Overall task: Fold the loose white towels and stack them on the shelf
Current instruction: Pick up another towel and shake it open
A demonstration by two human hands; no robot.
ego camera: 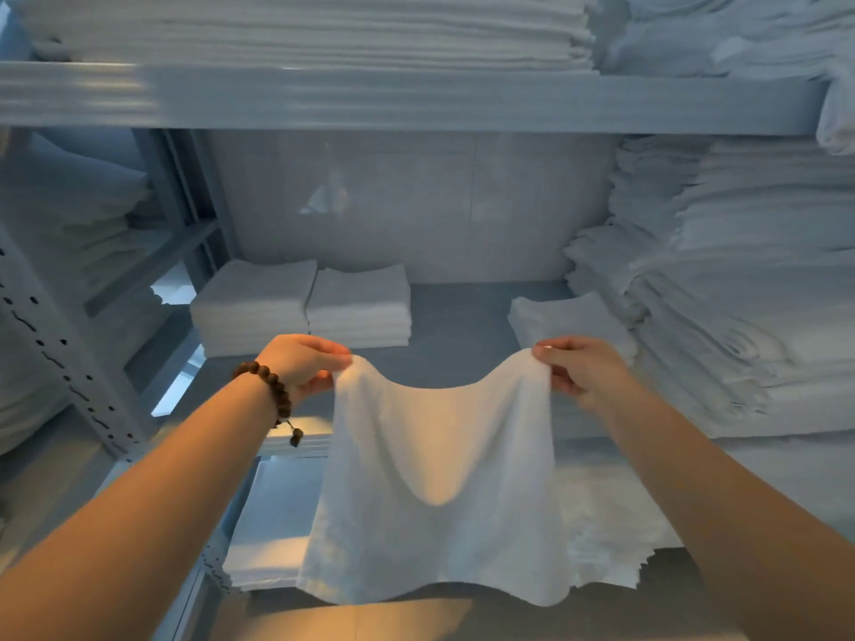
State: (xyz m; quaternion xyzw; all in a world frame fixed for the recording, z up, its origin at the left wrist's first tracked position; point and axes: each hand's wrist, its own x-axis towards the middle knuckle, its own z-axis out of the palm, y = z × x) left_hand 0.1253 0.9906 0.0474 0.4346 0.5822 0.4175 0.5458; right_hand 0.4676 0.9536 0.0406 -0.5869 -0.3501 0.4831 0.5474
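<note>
White cloth fills most of this view from a head-worn camera. A person holds a loose white towel up in the air by its two top corners, in front of a grey metal shelf. The left hand pinches the towel's left corner between thumb and curled fingers. The right hand pinches the right corner in the same way. The top edge sags in a curve between the two hands, and the rest of the towel hangs down freely with a wavy lower edge. Both bare forearms reach in from the bottom corners. A bracelet of dark wooden beads circles the left wrist, with a small bead dangling from it.

On the shelf behind the towel, two neat stacks of folded white towels sit side by side at the back left, touching each other. A smaller folded pile lies further right, just behind the right hand. At the far right, a tall, less tidy pile of white linen rises close to the board above. That upper board crosses the top of the view and carries more stacked white linen.

At the left, a grey upright post with rows of holes supports the shelving; beyond it, more white linen looks blurred. Below the held towel, a lower level holds flat white sheets, partly hidden by the towel.
</note>
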